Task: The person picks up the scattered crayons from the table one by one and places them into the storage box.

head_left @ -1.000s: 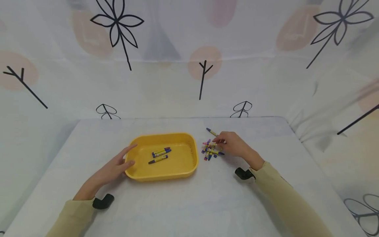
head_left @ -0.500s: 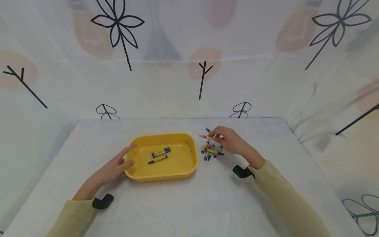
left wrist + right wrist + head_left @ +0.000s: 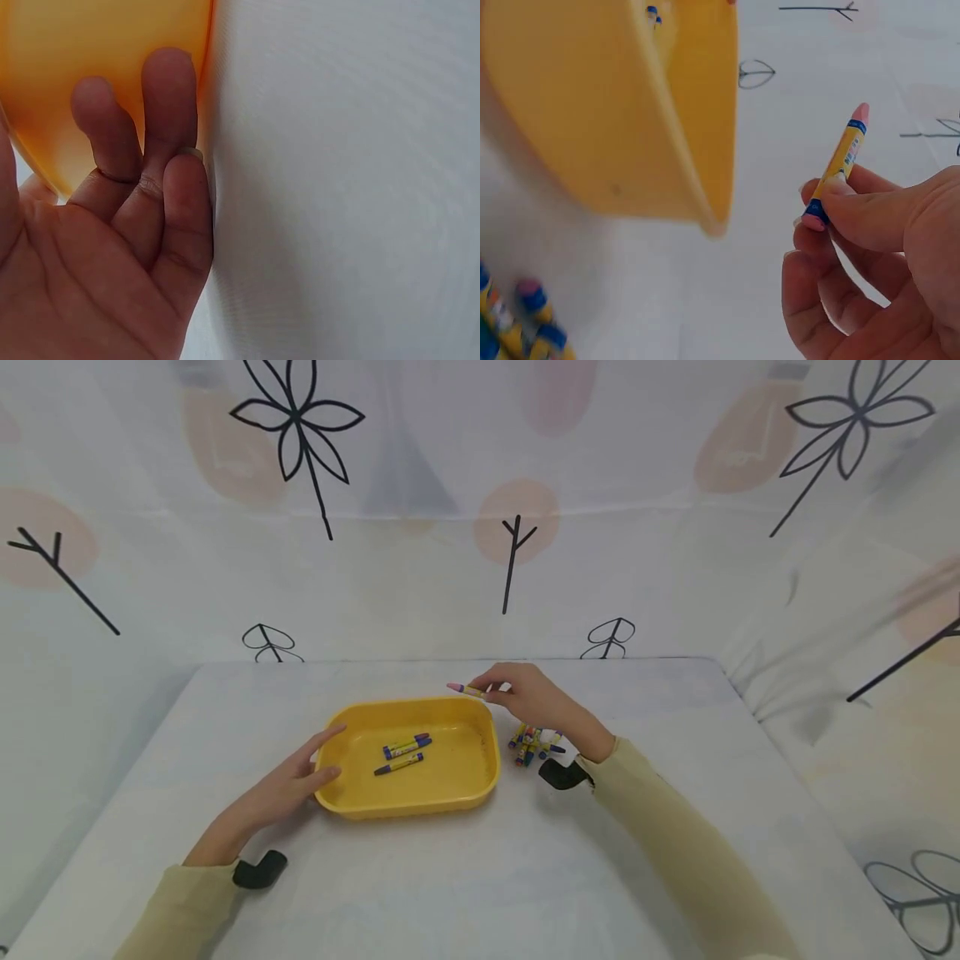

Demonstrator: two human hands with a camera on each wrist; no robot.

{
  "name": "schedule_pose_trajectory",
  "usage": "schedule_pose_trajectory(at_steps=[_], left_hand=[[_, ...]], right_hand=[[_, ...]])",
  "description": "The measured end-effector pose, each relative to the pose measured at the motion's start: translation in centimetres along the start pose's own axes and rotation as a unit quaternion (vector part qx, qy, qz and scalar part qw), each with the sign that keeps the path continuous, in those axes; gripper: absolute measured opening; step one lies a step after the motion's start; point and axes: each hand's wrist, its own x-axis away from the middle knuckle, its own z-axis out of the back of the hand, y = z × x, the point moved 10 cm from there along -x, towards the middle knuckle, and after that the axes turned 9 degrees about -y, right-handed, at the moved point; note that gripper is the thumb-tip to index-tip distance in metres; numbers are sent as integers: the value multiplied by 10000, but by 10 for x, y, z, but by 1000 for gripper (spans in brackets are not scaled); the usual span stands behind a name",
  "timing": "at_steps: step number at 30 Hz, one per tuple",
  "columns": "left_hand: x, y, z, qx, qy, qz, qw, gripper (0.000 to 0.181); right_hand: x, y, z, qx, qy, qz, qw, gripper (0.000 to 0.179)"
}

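My right hand pinches a pink crayon with a yellow and blue wrapper between thumb and fingers, its pink tip pointing away. In the head view that hand is at the far right corner of a yellow tray, above rim height. My left hand holds the tray's left end, thumb and index finger over the rim; in the left wrist view the other fingers lie against the outer wall. Inside the tray lie a few crayons with dark and brown tips.
Just right of the tray, a loose pile of several crayons lies on the white-covered table, partly behind my right wrist. A cloth backdrop with printed plants rises behind the table and at both sides.
My right hand has lifted the pink crayon from the pile and carried it left to the tray's far right corner. The left hand and tray stay where they were.
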Motion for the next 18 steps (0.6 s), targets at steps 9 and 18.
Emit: schedule_pose_trajectory(at_steps=[9, 18], left_hand=[[0, 4, 0, -83, -8, 40, 10000, 68], [-1, -1, 0, -30, 31, 173, 9998, 69]], right_hand=[[-45, -17, -15, -634, 308, 310, 9970, 21], [-72, -15, -38, -1082, 348, 242, 9932, 21]])
